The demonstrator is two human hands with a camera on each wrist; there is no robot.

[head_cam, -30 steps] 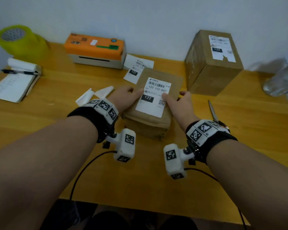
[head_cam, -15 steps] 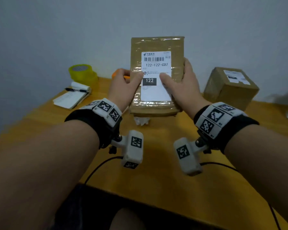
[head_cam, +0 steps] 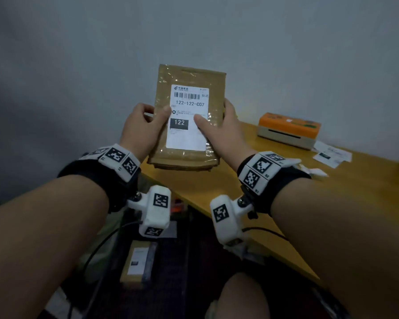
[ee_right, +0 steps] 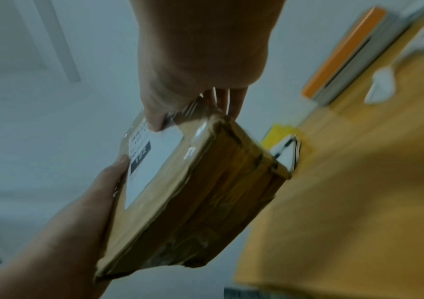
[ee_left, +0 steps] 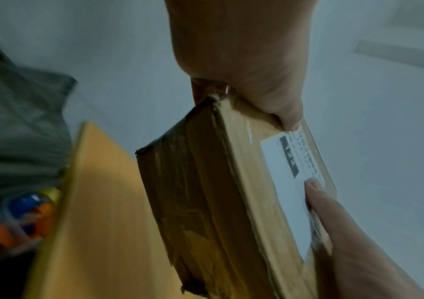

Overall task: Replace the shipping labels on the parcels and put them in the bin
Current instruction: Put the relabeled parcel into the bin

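Observation:
In the head view I hold a flat brown parcel upright in the air, past the left end of the wooden table. Its white shipping label, reading 122-122-C07, faces me. My left hand grips the parcel's left edge, thumb on the front. My right hand grips the right edge, its thumb pressed on the label. The left wrist view shows the parcel edge-on with its label. The right wrist view shows the parcel too.
An orange-topped label printer stands at the table's back, with loose labels and white paper scraps nearby. Low down beside the table, another labelled parcel lies in a dark space. A notebook shows behind the held parcel.
Both hands lifted the parcel off the table and carried it up and to the left, beyond the table's edge. The head view swung left with it.

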